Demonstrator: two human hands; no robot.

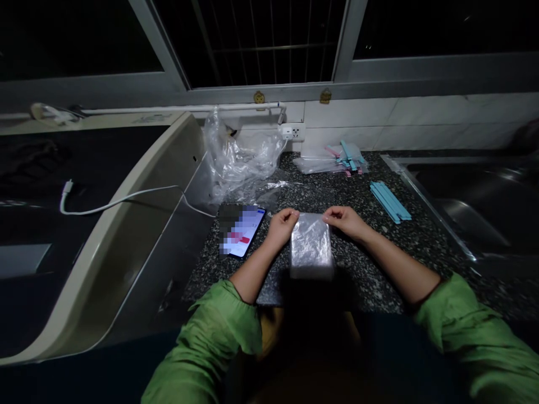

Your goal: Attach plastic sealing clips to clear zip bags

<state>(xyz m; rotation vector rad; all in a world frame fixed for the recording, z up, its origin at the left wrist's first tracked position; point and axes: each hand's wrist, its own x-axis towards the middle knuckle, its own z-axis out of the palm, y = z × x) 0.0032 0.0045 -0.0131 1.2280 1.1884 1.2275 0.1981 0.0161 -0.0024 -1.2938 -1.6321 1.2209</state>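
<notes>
A small clear plastic bag (pixel 310 247) lies on the dark speckled counter (pixel 362 264) right in front of me. My left hand (pixel 281 223) pinches the bag's far left corner. My right hand (pixel 346 220) pinches its far right corner. Both hands have fingers curled closed on the bag's top edge. Green sleeves cover both my forearms near the elbows.
A phone (pixel 241 230) with a lit screen lies left of the bag, its white cable (pixel 126 197) running left over a large pale appliance (pixel 126 235). Crumpled clear plastic (pixel 242 160) sits behind. Blue sealing sticks (pixel 389 201) and more bags (pixel 332 163) lie at the back right; a steel sink (pixel 475 202) is right.
</notes>
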